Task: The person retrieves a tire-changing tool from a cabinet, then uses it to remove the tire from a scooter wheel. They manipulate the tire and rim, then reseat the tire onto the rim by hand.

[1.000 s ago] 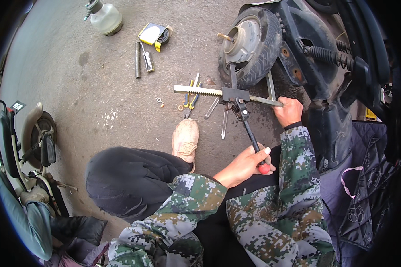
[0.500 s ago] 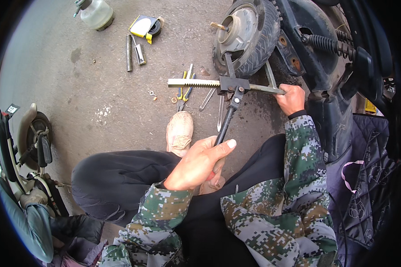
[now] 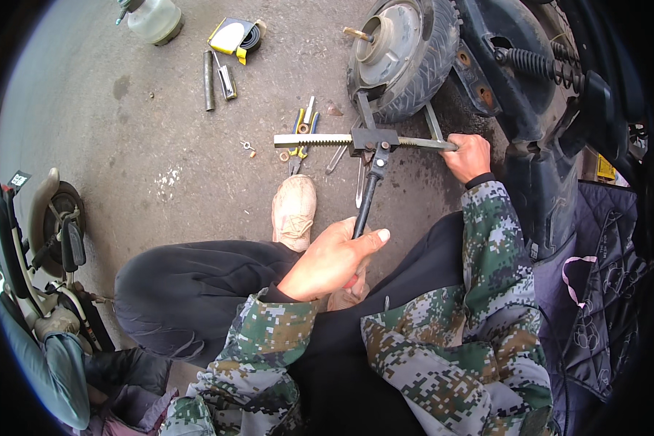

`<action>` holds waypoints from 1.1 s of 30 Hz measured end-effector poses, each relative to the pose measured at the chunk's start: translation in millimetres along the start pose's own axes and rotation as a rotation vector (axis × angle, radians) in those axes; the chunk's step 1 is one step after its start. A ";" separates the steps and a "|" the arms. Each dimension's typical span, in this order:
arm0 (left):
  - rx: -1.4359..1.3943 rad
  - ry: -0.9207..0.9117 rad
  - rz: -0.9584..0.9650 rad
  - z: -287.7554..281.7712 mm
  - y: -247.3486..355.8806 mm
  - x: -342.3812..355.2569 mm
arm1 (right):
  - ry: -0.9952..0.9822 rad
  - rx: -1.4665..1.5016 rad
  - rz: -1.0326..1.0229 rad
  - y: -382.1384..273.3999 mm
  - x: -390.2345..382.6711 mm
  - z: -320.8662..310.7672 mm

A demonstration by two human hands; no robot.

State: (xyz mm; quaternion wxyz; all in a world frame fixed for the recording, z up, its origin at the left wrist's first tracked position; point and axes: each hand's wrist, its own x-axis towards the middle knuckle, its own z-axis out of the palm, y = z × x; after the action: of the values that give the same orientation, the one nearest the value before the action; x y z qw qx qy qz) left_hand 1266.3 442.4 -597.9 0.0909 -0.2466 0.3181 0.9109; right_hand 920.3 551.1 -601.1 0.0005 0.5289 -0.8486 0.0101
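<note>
My left hand (image 3: 328,260) is closed around the black lever (image 3: 368,203) of a ratchet-type tyre spreader or bead breaker. Its toothed metal bar (image 3: 305,140) passes through a dark sliding block (image 3: 363,141), where the lever is hinged. My right hand (image 3: 469,158) grips the bar's right end. Two metal arms reach from the tool toward the near side of a scooter wheel's tyre (image 3: 439,65); their tips are partly hidden, so I cannot tell how they sit against it. The wheel's hub (image 3: 391,47) faces up and left, with a rusty axle (image 3: 357,34) sticking out.
Pliers (image 3: 298,142) and metal tyre levers (image 3: 360,183) lie near my shoe (image 3: 293,211). Farther off are a metal tube (image 3: 208,81), a boxed black roll (image 3: 238,38) and a spray bottle (image 3: 155,20). The scooter body (image 3: 523,102) stands right; another scooter (image 3: 62,232) is left.
The sliding block and my right hand have shifted slightly left in the picture. The lever now stands a little steeper. Both hands keep their grip.
</note>
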 end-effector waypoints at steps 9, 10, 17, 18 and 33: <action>-0.112 0.015 -0.043 26.7 -42.3 26.9 | -0.005 0.039 0.071 -3.0 -14.5 17.7; -0.127 -0.014 -0.002 33.1 -50.4 34.5 | 0.014 0.046 0.068 -3.6 -15.5 19.8; -0.254 -0.137 0.139 59.4 -85.6 108.6 | -0.029 0.122 0.198 -17.3 -20.1 35.6; -0.291 -0.133 0.127 61.9 -85.8 114.3 | 0.005 0.125 0.158 -18.8 -20.6 36.9; 0.085 0.281 0.033 -14.8 -13.0 -14.6 | 0.020 0.107 0.084 -12.1 -12.4 33.3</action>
State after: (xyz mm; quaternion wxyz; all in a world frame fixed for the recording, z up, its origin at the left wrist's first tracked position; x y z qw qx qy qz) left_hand 1288.8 443.2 -607.4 0.0408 -0.3625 0.3698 0.8545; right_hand 937.0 556.3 -634.4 -0.0195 0.4921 -0.8682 0.0609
